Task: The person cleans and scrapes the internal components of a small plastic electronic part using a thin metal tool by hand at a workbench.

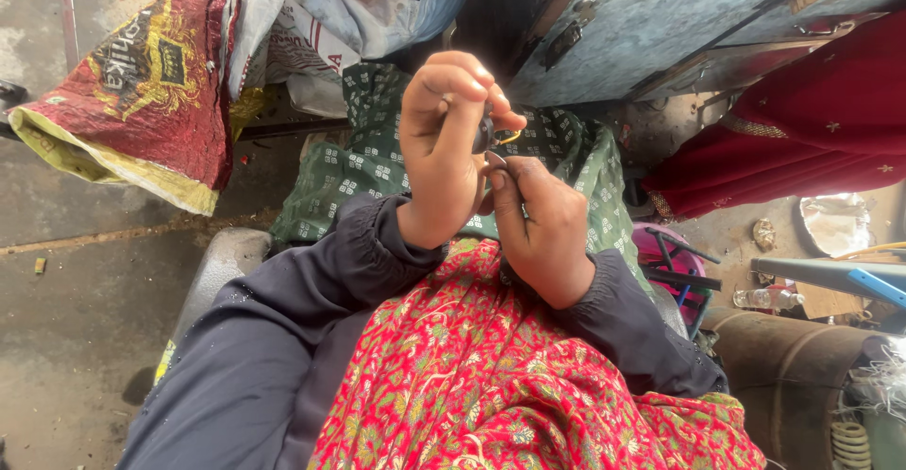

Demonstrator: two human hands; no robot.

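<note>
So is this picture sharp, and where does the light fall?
Head view: soft daylight, no hard shadows; the left hand and right hand are sharp, the small dark round part with a yellow wire between them too tiny to make out; crumpled silver foil at right glares; edges bend slightly.

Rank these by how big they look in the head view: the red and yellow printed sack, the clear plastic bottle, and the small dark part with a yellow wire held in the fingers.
1. Red and yellow printed sack, by far the largest.
2. Clear plastic bottle.
3. Small dark part with yellow wire, pinched between the left hand and right hand.
The last two look close in size; the part sits nearer the camera, so that order is unsure.
</note>
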